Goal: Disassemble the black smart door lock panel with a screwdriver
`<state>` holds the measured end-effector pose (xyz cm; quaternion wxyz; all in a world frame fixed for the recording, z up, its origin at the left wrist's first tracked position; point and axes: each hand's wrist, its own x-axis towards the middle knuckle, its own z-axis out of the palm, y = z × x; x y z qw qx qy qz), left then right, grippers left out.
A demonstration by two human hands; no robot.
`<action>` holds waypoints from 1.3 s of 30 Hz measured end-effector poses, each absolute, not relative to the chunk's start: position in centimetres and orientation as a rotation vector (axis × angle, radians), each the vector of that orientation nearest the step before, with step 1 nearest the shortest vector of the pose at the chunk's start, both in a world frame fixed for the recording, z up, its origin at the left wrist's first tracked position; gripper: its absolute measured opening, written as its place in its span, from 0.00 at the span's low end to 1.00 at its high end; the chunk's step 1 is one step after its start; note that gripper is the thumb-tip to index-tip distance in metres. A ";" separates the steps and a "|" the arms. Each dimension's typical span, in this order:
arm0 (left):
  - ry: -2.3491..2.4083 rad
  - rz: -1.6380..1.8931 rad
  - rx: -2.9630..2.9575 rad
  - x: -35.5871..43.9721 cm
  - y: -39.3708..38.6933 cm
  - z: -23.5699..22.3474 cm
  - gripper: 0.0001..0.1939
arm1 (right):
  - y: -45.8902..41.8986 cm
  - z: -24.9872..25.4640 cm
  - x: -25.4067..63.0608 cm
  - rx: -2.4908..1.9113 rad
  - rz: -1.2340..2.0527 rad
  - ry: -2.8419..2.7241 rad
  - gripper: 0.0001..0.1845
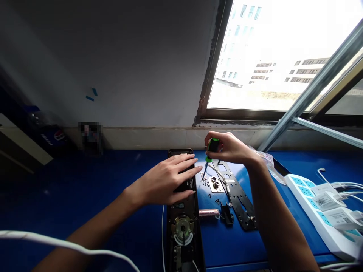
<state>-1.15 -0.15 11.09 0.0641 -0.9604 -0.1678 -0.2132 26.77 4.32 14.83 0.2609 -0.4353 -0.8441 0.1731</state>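
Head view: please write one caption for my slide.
Right hand holds a green-and-black screwdriver, tip down near small screws; left hand lies across a long black housing.

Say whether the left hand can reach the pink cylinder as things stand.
Probably yes: the left hand lies over the black casing, and the pink cylinder is just beside that casing, with nothing seen covering it.

The left hand (172,179) covers the middle of the black housing (196,221), whose near end runs out of my view. The right hand (225,147) hides part of the screwdriver (212,146). The loose screws (217,201) are too tiny for me to make out their heads. By the wall, one object (91,139) is blurred past naming.
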 end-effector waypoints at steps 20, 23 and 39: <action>-0.579 -0.875 -2.838 -3.0 0.6 12.8 0.17 | 5.1 13.9 25.7 -1.182 0.490 -2.291 0.13; -0.593 -0.895 -2.844 -2.9 0.7 12.8 0.16 | 5.1 14.0 25.9 -1.192 0.439 -2.247 0.13; -0.638 -0.937 -2.979 -3.6 0.9 13.2 0.14 | 4.2 14.9 26.0 -1.191 0.383 -2.095 0.20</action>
